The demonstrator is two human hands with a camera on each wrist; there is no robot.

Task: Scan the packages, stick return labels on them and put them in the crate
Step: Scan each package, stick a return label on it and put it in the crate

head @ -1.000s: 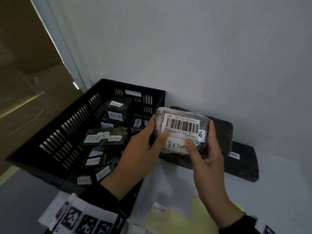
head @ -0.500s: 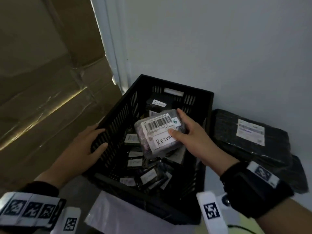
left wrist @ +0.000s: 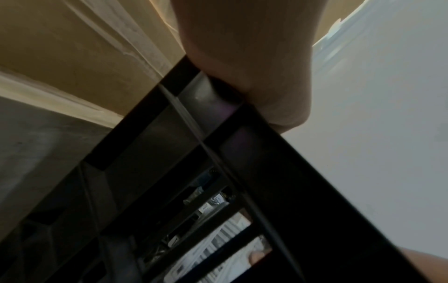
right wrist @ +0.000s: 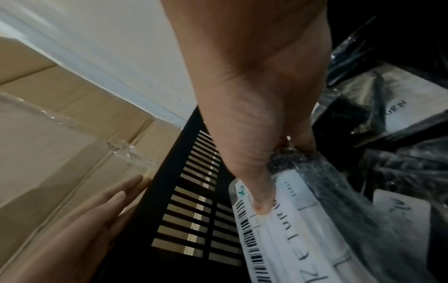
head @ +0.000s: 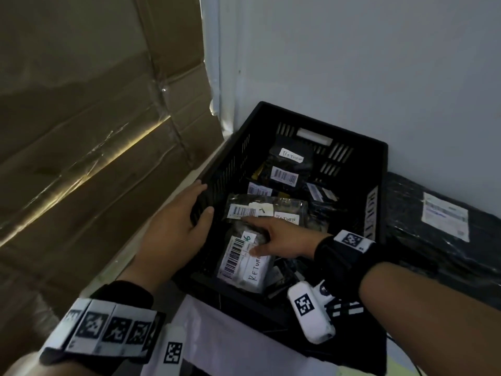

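The black slatted crate (head: 339,131) stands against the wall with several labelled packages inside. My right hand (head: 249,236) is down in its near part and pinches a bubble-wrapped package (head: 238,264) that bears a barcode label and a handwritten RETURN label. In the right wrist view the thumb of my right hand (right wrist: 281,177) presses on the package (right wrist: 327,210) label while the fingers hook its top edge. My left hand (head: 204,198) grips the crate's left rim, thumb inside, fingers outside. The left wrist view shows my left hand (left wrist: 242,57) on the crate (left wrist: 278,172) rim.
Large black wrapped parcels (head: 433,234) with a white shipping label lie right of the crate. A taped cardboard box (head: 81,158) stands close on the left. The white wall runs directly behind. Other RETURN-labelled packages (head: 284,175) fill the crate's far half.
The package went from both hands in front of the wall into my right hand alone, then down into the crate's near part. My left hand moved to the left rim and stays there.
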